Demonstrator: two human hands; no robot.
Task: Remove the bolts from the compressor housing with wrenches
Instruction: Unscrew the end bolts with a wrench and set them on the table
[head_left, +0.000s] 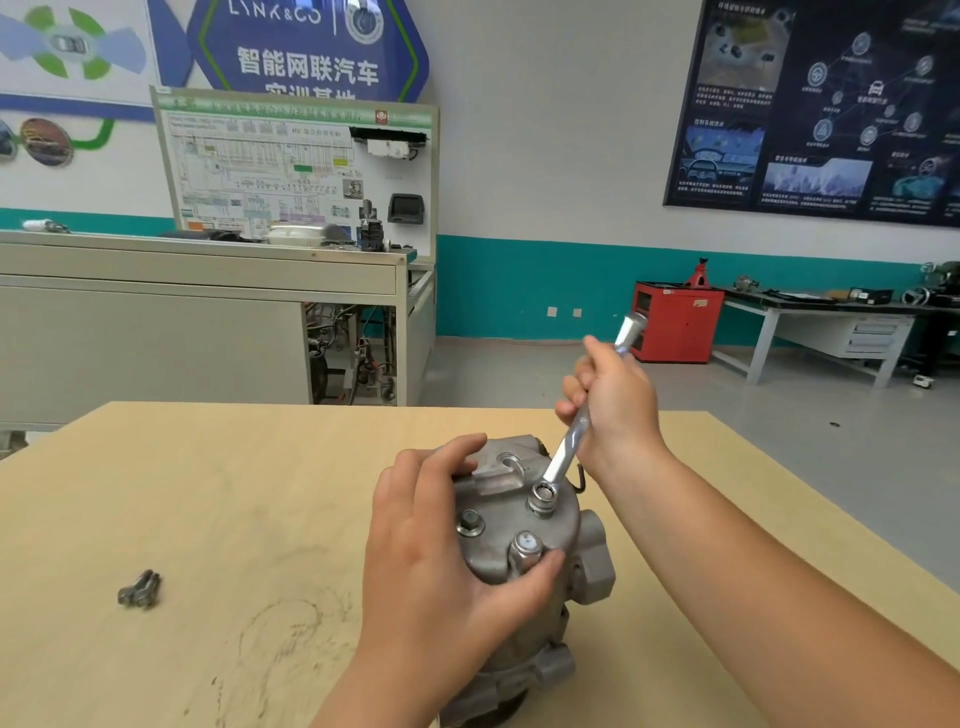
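compressor housing (501, 551) stands upright on the pale wooden worktop (234, 493), right in the middle and close to the near edge, its round top face turned up to the camera. the left hand (441, 561) is clamped over that top: fingers curled round the far-left rim by the raised port block, thumb pressed against the near rim just beside the front bolt (525, 545). the right hand (615, 400) is wrapped in a fist round the shaft of a silver wrench (566, 452), which slants down and to the left from the hand, and its lower ring end sits over the bolt on the right side of the face (544, 498). the wrench's upper end pokes out above the fist, up in the air. another bolt (470, 522), dark-headed with a washer, sits seated on the left of the face, apart from the tool. well off to the left on the worktop lies a little cluster of loose bolts (139, 590), touching one another. behind the worktop there's a grey bench with a wiring-diagram training board (296, 171) standing on it, a red cabinet (675, 322) against the teal-striped wall, and a dark poster (821, 104) high on the right.
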